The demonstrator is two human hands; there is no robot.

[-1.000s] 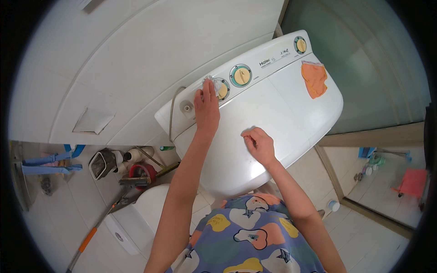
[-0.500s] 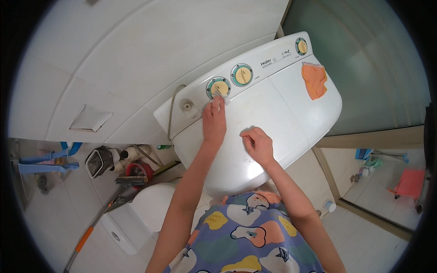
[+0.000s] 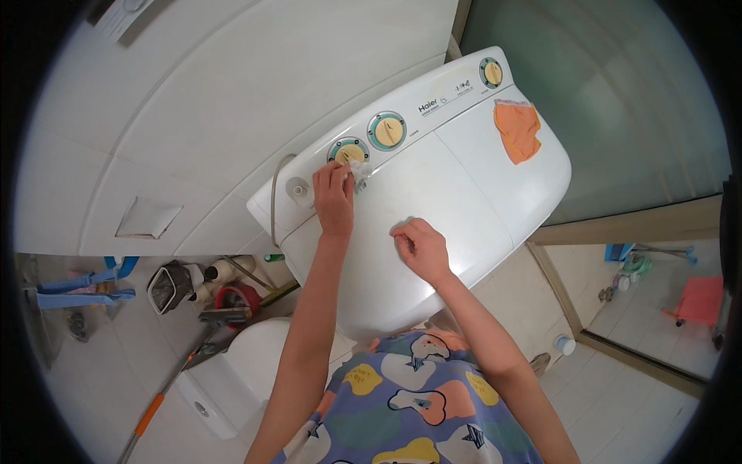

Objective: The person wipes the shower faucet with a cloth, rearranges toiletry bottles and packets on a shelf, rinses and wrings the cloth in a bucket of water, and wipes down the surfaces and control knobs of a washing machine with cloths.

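My left hand (image 3: 335, 197) is at the control panel of a white washing machine (image 3: 410, 185), its fingers closed on a crumpled white tissue (image 3: 358, 175). The tissue lies against the lower side of the leftmost dial (image 3: 349, 152), which has a cream knob and a green ring; the fingers partly cover the dial. Just right of it is a second, similar dial (image 3: 387, 131). Above the machine's lid, my right hand (image 3: 423, 249) is loosely curled, with nothing visible in it.
An orange cloth (image 3: 518, 131) lies on the machine's right lid, below a third dial (image 3: 491, 73). A grey hose (image 3: 274, 203) bends along the left side. A toilet (image 3: 251, 363), a long-handled mop (image 3: 154, 410) and a bin (image 3: 171, 288) stand at left. Frosted glass (image 3: 603, 116) borders the right.
My left hand has shifted a little leftward relative to the dial, and more of the tissue shows. My right hand keeps its curled pose. The whole view has shifted slightly.
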